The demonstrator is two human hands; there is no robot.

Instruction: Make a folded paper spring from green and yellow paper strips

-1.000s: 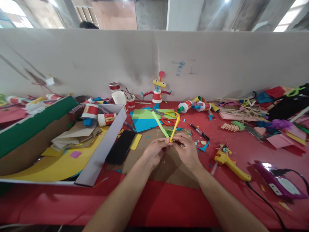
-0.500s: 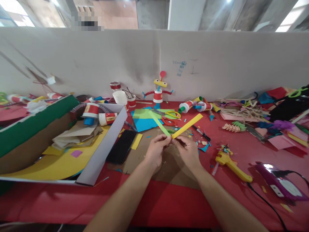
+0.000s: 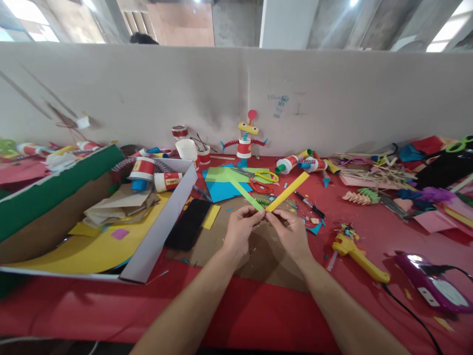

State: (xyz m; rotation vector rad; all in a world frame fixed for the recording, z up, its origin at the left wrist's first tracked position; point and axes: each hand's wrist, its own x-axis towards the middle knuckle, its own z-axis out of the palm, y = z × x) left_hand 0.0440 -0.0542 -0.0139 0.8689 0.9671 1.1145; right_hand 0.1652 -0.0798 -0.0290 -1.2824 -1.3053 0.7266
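A flat yellow paper strip [image 3: 288, 191] and a flat light-green paper strip [image 3: 246, 193] are being held over a brown cardboard sheet [image 3: 254, 261], their near ends meeting between the fingertips. From there, the yellow one's long axis is pointing between one and two o'clock, the green one's between ten and eleven, so that an open V is being formed.

The green strip is being pinched by the left hand [image 3: 240, 229] and the yellow strip by the right hand [image 3: 290, 234], thumb and forefinger closed on each. The other fingers are being kept curled, and the hands are being brought almost together, with both forearms reaching in from six o'clock and slanting inward.

Compared with a second earlier, the yellow strip is being held straight and leaning outward instead of bent steeply upward; the green strip is keeping much the same slant.

Just past the join, at twelve o'clock, a green pleated paper coil [image 3: 262, 202] is lying. Farther out, yellow-handled scissors [image 3: 266, 176] are resting near twelve, a black pen [image 3: 310, 205] is lying at three, a yellow glue gun [image 3: 359, 258] at four, and a black phone [image 3: 187, 225] between eight and nine. Near twelve, a paper-cup figure [image 3: 244, 148] is standing against the pale partition [image 3: 166, 88].
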